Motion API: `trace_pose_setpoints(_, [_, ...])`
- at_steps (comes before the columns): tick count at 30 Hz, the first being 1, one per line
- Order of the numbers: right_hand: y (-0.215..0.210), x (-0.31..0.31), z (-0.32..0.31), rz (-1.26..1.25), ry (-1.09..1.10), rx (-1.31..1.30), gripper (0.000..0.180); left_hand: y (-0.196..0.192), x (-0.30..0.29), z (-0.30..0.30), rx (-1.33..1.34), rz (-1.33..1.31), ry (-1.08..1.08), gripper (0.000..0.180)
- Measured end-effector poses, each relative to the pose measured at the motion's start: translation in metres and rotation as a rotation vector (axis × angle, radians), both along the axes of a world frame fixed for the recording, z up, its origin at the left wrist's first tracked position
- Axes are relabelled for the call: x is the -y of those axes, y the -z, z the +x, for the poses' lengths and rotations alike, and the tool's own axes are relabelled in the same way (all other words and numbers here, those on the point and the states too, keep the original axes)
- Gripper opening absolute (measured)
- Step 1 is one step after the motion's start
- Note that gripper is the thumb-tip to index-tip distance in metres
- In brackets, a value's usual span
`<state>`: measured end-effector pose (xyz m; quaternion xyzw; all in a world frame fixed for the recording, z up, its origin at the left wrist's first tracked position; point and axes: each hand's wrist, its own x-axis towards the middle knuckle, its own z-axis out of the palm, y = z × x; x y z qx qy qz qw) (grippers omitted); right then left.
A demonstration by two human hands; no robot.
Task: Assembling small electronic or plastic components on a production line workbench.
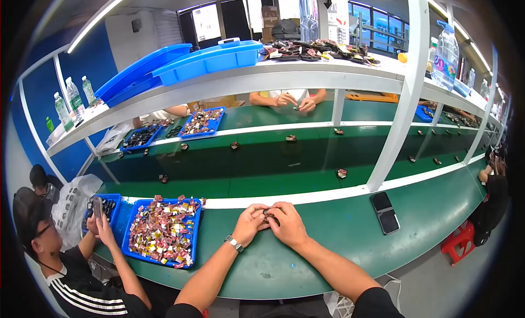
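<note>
Both hands meet over the green worktop (322, 236) in front of me. Between them is a small dark part (269, 218), mostly covered by the fingers, so its exact kind does not show. My left hand (250, 224), with a metal watch (234, 242) at the wrist, pinches it from one side. My right hand (288, 224) closes on it from the other side, fingers bent over the top. Left of my left hand stands a blue tray (198, 230) heaped with small reddish circuit pieces (164, 230) that have white and yellow bits.
A folding black phone (385, 213) lies to the right. Beyond the white rail, a dark green belt (262, 168) carries scattered small pieces. A white post (399, 99) supports the shelf overhead. At left, a person (71, 263) holds a phone; across the belt, another person's hands (295, 102) work.
</note>
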<state>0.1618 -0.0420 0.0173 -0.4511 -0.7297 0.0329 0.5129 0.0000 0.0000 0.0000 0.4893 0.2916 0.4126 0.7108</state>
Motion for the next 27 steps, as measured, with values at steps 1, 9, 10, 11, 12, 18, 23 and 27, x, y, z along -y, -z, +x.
trace_pose_setpoints(1, [0.000, -0.001, -0.001, -0.003, 0.007, -0.011, 0.018, -0.001, -0.001, -0.001, -0.003, 0.002, 0.000, 0.025])
trace_pose_setpoints(9, [0.000, -0.001, -0.005, -0.020, 0.039, -0.051, 0.016, -0.007, 0.001, -0.001, -0.027, -0.006, 0.003, 0.023])
trace_pose_setpoints(10, [0.001, -0.001, -0.005, -0.012, 0.042, -0.050, 0.017, -0.007, 0.002, 0.000, -0.037, -0.005, -0.007, 0.022])
trace_pose_setpoints(11, [0.002, 0.000, -0.005, -0.004, 0.045, -0.048, 0.017, -0.007, 0.002, 0.001, -0.047, -0.005, -0.016, 0.021])
trace_pose_setpoints(12, [0.001, -0.001, -0.006, -0.002, 0.043, -0.050, 0.017, -0.006, 0.002, 0.001, -0.049, -0.003, -0.018, 0.021])
trace_pose_setpoints(18, [0.004, -0.004, -0.004, -0.179, -0.101, -0.338, 0.016, 0.005, 0.001, 0.005, -0.126, 0.060, -0.146, 0.017])
trace_pose_setpoints(23, [0.008, -0.005, -0.001, -0.277, -0.074, -0.365, 0.016, 0.006, 0.004, 0.008, -0.184, 0.157, -0.147, 0.019])
trace_pose_setpoints(27, [0.007, -0.003, 0.003, -0.293, -0.075, -0.385, 0.016, 0.004, 0.006, 0.010, -0.169, 0.201, -0.116, 0.020])
